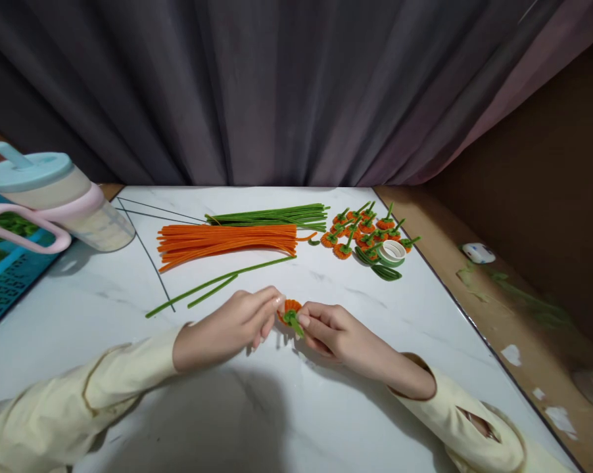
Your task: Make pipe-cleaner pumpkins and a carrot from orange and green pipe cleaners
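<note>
Between my hands is a small orange pipe-cleaner pumpkin [292, 307] with a green top and a short green stem pointing down toward me. My left hand [242, 318] pinches its left side with thumb and fingers. From the right, my right hand [333, 328] is closed on it at the green stem. Just beyond my hands lie two loose green pipe cleaners [217, 288], one long and one shorter. Behind these sits a thick bundle of orange pipe cleaners [227, 243], with a bundle of green pipe cleaners [271, 215] farther back.
Several finished orange pumpkins [343, 249] with green stems cluster at the back right, beside a roll of green tape [394, 251] and folded green pieces [388, 272]. A tumbler [94, 217] and a blue basket [10, 282] stand at the left. A grey curtain [257, 92] hangs behind.
</note>
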Available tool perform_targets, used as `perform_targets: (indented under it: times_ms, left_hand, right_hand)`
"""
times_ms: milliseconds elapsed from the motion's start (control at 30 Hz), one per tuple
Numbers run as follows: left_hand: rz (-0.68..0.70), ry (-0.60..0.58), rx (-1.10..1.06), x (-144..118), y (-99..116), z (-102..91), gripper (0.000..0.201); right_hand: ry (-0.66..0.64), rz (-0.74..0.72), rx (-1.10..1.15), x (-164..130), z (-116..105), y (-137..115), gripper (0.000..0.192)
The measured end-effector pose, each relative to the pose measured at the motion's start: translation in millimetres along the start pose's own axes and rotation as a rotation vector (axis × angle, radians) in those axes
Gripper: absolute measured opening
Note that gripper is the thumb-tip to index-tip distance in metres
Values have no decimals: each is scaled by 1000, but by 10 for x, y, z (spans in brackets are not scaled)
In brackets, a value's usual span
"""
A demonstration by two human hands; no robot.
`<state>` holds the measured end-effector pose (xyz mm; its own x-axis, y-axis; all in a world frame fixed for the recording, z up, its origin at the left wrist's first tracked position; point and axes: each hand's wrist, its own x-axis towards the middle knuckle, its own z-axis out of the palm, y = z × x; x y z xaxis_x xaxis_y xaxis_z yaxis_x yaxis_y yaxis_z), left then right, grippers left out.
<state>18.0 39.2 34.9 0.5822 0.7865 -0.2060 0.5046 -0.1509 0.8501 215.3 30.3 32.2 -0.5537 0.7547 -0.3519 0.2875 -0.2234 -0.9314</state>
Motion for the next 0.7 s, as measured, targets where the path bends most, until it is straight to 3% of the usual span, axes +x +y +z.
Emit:
perform_targets:
  times_ms: [67,133,267,400,567,700]
  left_hand:
    - [34,10,93,29,69,-116,28]
    - [90,-51,194,56,117,-166,27]
    - [202,-148,396,91,118,-111,22]
    - [208,-222,554,98,53,-49,11]
    - [176,-263,515,100,36,-42,8]
    - [190,-229,516,93,31,-16,9]
  right_hand:
    - [6,-55,-143,-13,-33,-7,28]
    - [-11,-111,-249,-28,-63,-13,28]
    - [-56,-185,-393,-49,-95,-29,22]
    - [-67,-211,-483,-52,-94,-46,18]
    - [-57,-215,-526,-45,-94,-11,16]
    - [-41,-213,-514,-39,-98,-4,17]
